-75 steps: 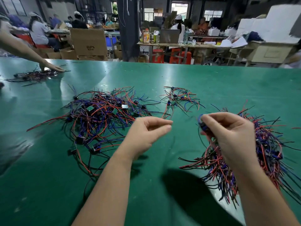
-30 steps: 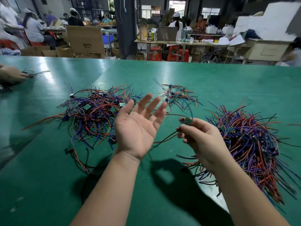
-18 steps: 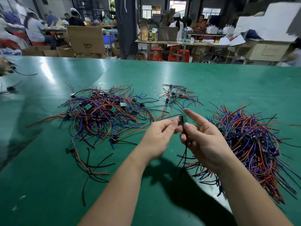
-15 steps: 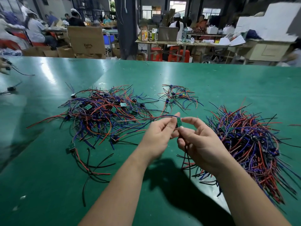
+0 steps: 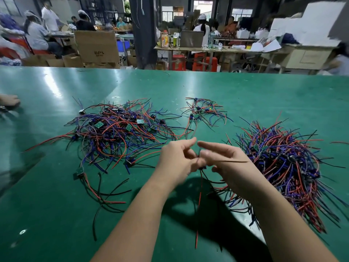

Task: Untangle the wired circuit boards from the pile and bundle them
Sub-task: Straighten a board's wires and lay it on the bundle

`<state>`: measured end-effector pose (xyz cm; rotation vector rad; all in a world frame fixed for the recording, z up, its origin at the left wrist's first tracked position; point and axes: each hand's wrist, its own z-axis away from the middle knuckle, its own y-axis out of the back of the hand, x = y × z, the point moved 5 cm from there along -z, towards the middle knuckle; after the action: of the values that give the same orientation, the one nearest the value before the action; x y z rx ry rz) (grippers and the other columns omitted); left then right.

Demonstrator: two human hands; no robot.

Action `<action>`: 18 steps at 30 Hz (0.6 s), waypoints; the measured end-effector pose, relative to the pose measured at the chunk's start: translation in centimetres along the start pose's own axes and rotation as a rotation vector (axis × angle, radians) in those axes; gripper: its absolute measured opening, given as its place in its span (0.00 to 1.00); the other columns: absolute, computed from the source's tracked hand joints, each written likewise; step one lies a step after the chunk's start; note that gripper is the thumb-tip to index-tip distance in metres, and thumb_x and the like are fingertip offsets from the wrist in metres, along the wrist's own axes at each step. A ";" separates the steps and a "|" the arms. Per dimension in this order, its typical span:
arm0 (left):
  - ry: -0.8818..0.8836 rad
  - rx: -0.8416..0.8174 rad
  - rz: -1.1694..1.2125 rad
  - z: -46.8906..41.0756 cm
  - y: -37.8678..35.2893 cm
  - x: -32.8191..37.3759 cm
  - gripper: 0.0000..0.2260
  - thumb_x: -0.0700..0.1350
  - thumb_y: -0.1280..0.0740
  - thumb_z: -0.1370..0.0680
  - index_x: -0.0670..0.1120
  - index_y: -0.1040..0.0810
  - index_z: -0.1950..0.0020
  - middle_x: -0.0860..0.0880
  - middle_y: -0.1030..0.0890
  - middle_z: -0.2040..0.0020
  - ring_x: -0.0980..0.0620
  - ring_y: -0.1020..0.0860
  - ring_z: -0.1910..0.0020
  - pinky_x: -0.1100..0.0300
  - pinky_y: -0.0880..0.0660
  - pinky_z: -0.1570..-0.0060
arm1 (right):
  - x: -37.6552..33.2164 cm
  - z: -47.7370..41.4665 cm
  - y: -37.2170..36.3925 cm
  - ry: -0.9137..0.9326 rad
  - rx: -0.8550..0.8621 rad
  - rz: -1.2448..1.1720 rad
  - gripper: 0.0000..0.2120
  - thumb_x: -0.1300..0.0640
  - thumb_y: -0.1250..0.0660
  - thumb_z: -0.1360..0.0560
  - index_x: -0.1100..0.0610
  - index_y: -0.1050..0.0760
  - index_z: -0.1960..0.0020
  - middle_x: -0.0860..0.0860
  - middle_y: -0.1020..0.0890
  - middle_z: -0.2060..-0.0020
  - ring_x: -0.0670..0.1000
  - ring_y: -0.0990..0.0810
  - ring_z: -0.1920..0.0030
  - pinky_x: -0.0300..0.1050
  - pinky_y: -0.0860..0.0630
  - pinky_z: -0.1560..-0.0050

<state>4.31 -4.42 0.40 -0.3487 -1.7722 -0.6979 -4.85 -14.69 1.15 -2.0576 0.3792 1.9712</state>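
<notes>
A tangled pile [image 5: 117, 133] of small green circuit boards with red, blue and black wires lies on the green table, left of centre. A denser bundle [image 5: 283, 167] of the same wired boards lies at the right. My left hand [image 5: 177, 161] and my right hand [image 5: 224, 163] meet above the table between them and pinch one wired circuit board [image 5: 199, 168], mostly hidden by the fingers. Its red and black wires [image 5: 198, 205] hang down toward me. One thin wire sticks out to the right over my right hand.
A small cluster of wired boards [image 5: 204, 112] lies farther back. A loose board with wires [image 5: 80, 172] lies at the front left. Another person's hand [image 5: 8, 101] rests at the table's left edge. Beyond the table [image 5: 264, 95] are cardboard boxes, benches and seated workers.
My open left hand came over to my right hand and both now pinch the board. The hands dropped lower and its wires now hang straight down. The other person's hand returned to the left edge.
</notes>
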 end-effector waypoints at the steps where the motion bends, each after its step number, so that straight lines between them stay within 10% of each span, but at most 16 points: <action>1: -0.041 0.000 -0.138 0.0 0.0 0.1 0.30 0.40 0.22 0.34 0.46 0.25 0.33 0.51 0.19 0.63 0.53 0.22 0.64 0.65 0.27 0.57 | 0.1 0.1 -0.2 0.006 -0.041 0.065 0.22 0.47 0.21 0.40 0.50 0.17 0.48 0.57 0.16 0.57 0.52 0.19 0.58 0.51 0.23 0.53; 4: -0.070 -0.005 -0.188 0.2 -0.2 0.4 0.36 0.45 0.22 0.37 0.45 0.28 0.30 0.47 0.16 0.54 0.59 0.19 0.56 0.73 0.29 0.56 | 0.1 0.2 -0.5 0.049 -0.150 0.130 0.19 0.47 0.26 0.34 0.51 0.17 0.46 0.62 0.17 0.50 0.64 0.21 0.44 0.66 0.30 0.37; 7: 0.034 -0.018 0.080 0.0 0.0 0.0 0.47 0.54 0.19 0.44 0.43 0.31 0.29 0.51 0.22 0.68 0.56 0.25 0.69 0.59 0.26 0.61 | 0.0 0.2 0.1 0.010 -0.199 -0.068 0.22 0.50 0.26 0.36 0.56 0.20 0.43 0.56 0.17 0.46 0.58 0.21 0.40 0.52 0.27 0.37; 11: 0.063 -0.037 0.073 0.0 0.4 0.0 0.46 0.52 0.19 0.42 0.44 0.33 0.27 0.55 0.25 0.74 0.60 0.28 0.74 0.67 0.30 0.67 | -0.1 0.6 -0.4 0.001 -0.316 0.047 0.28 0.59 0.22 0.40 0.57 0.23 0.42 0.50 0.18 0.43 0.44 0.21 0.45 0.36 0.26 0.47; 15: -0.027 -0.082 -0.163 0.5 -0.5 0.4 0.42 0.50 0.22 0.42 0.50 0.30 0.29 0.52 0.23 0.68 0.66 0.31 0.72 0.74 0.33 0.64 | -0.3 0.4 -0.3 0.071 -0.028 0.172 0.05 0.59 0.27 0.29 0.54 0.17 0.54 0.46 0.15 0.63 0.39 0.19 0.62 0.30 0.26 0.62; 18: -0.003 -0.119 -0.059 0.6 -1.2 0.2 0.34 0.49 0.19 0.41 0.51 0.24 0.36 0.54 0.21 0.67 0.63 0.25 0.69 0.69 0.28 0.60 | -0.2 0.0 1.2 0.058 0.137 0.148 0.06 0.60 0.30 0.27 0.55 0.18 0.62 0.49 0.18 0.70 0.45 0.22 0.66 0.35 0.26 0.66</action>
<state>3.10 -4.99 0.12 -0.3790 -1.7532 -0.8479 -5.29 -15.84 1.39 -2.0568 0.6774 1.9098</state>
